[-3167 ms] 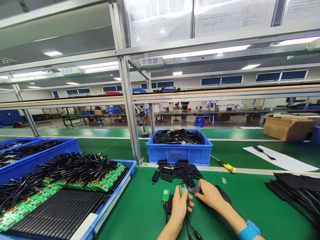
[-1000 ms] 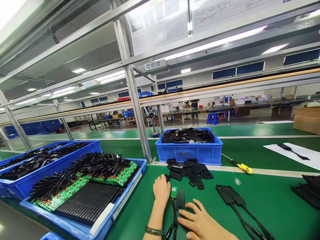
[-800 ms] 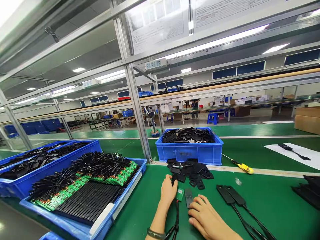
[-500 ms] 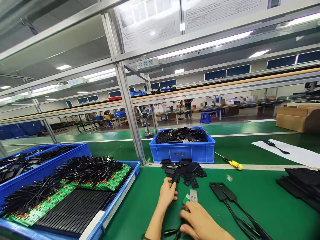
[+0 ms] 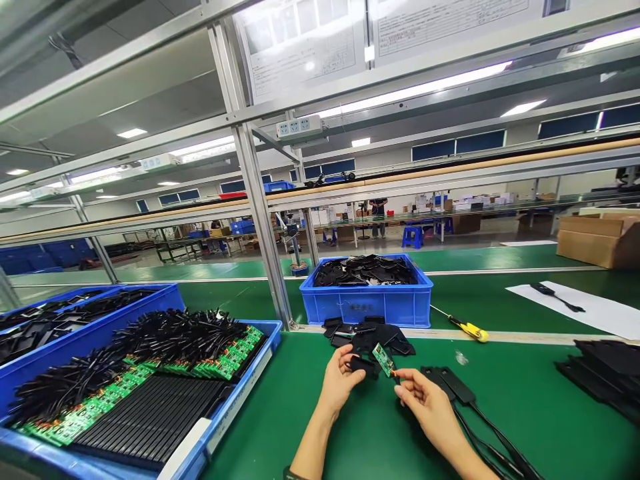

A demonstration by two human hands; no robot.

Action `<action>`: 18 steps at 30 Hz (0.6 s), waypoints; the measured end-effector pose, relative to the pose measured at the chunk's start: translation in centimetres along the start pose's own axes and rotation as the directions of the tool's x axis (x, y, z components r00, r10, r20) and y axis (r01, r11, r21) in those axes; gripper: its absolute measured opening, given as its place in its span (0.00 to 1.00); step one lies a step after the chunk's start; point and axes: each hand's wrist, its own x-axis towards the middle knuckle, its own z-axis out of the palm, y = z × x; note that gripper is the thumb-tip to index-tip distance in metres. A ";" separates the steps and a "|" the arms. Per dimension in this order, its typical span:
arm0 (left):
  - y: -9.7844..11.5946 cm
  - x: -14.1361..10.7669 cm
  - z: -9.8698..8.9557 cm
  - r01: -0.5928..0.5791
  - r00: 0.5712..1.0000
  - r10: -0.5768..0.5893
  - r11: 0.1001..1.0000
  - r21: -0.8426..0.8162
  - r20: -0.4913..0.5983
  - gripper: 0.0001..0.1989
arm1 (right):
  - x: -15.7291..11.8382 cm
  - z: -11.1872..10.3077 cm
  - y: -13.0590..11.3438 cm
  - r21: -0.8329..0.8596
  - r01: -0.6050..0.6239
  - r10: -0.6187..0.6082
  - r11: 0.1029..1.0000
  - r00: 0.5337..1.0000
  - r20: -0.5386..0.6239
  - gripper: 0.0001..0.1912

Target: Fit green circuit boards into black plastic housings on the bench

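Note:
My right hand (image 5: 430, 407) pinches a small green circuit board (image 5: 384, 360) by its lower, wired end and holds it tilted above the green work surface. In my left hand (image 5: 336, 383) is a black plastic cover (image 5: 364, 365), gripped between thumb and fingers just left of the board. Board and cover are close, with a small gap between them. Behind both hands lies a loose heap of black plastic pieces (image 5: 397, 341). Two black cased units with cables (image 5: 457, 385) rest beside my right hand, partly hidden by it.
A blue bin (image 5: 365, 307) of black parts stands behind the heap. To the left, a blue tray (image 5: 245, 393) holds circuit boards and cables. A yellow-handled screwdriver (image 5: 473, 331), white paper (image 5: 605, 317), stacked black pieces (image 5: 600, 373) and a cardboard box (image 5: 595, 240) lie rightward.
My right hand has lifted the circuit board and turned it up; the grey metal-looking plate seen with it earlier no longer shows. My left hand has drawn a black cover from the heap.

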 end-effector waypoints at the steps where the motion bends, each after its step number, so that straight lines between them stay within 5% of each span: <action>1: 0.1 -0.2 0.1 0.034 0.998 -0.030 0.996 -0.086 0.049 0.33 | 0.0 0.0 0.0 0.013 -0.006 0.006 1.000 1.000 0.005 0.19; 7: 1.2 -1.1 0.7 0.177 0.974 -0.111 0.918 -0.354 0.198 0.34 | -0.1 0.2 0.0 -0.024 -0.009 0.008 1.000 0.999 -0.042 0.20; 18: 1.0 -1.8 1.6 0.240 0.941 -0.103 0.873 -0.425 0.322 0.27 | -0.4 0.6 -0.4 0.039 -0.026 0.025 0.999 1.000 0.011 0.15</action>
